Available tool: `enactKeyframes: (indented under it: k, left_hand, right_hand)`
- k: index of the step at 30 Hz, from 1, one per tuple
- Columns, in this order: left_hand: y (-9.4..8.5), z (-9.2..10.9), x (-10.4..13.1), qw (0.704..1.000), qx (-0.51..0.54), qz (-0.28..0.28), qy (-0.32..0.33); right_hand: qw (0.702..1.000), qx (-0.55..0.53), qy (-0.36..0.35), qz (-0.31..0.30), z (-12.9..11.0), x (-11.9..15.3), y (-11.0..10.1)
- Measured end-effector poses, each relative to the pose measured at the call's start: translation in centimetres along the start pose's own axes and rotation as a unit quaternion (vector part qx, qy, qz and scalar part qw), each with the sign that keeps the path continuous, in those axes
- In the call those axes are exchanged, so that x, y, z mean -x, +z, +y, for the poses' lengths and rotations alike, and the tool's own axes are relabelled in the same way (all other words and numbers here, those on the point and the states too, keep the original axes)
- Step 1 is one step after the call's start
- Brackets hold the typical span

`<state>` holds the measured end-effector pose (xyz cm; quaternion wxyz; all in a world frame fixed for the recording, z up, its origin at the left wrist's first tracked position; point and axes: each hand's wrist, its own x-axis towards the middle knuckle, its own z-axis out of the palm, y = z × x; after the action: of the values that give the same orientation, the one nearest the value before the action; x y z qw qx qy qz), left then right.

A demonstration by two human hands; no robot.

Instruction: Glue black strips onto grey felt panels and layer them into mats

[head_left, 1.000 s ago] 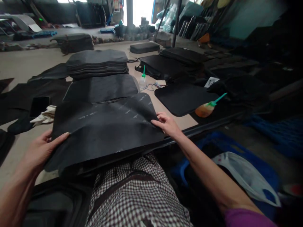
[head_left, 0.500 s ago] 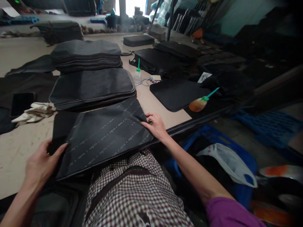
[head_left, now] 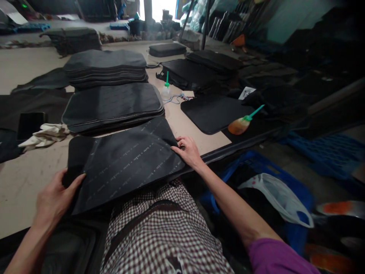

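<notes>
A black panel (head_left: 128,163) with rows of pale printed lettering lies at the table's near edge, partly over my lap. My left hand (head_left: 58,194) grips its left edge, thumb on top and fingers at the side. At the right edge, my right hand (head_left: 186,152) pinches the panel between thumb and curled fingers. Just beyond it sits a stack of black panels (head_left: 114,102) with rounded corners. A single black panel (head_left: 213,112) rests to the right, beside a squeeze bottle (head_left: 239,125) of amber liquid with a green nozzle.
A taller stack of black sheets (head_left: 105,62) stands farther back. On the left are a crumpled cream cloth (head_left: 44,136) and a dark phone (head_left: 31,125). Another green-tipped bottle (head_left: 166,91) stands near some cord (head_left: 179,97). Below the table's right edge is a blue crate (head_left: 302,182).
My left hand and the panel's left side have shifted slightly right in view. The right hand keeps its hold almost unmoved. The view has turned a little.
</notes>
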<state>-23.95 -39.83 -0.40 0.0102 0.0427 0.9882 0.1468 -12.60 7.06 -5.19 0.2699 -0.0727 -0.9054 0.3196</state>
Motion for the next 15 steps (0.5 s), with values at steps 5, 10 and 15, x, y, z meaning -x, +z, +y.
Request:
enactKeyframes:
  k: [5, 10, 15]
  left_hand:
    - [-0.5, 0.9, 0.5, 0.998, -0.069, 0.012, 0.01]
    - [0.1, -0.8, 0.1, 0.998, 0.025, 0.053, -0.008]
    - [0.0, -1.4, 0.2, 0.994, 0.099, 0.048, -0.009]
  right_hand:
    - [1.0, -0.001, -0.015, 0.0, 0.3, 0.1, 0.1]
    - [1.0, 0.002, -0.03, 0.002, 0.9, 0.1, 0.4]
    - [0.999, 0.005, -0.039, 0.009, 1.2, 0.1, 0.6]
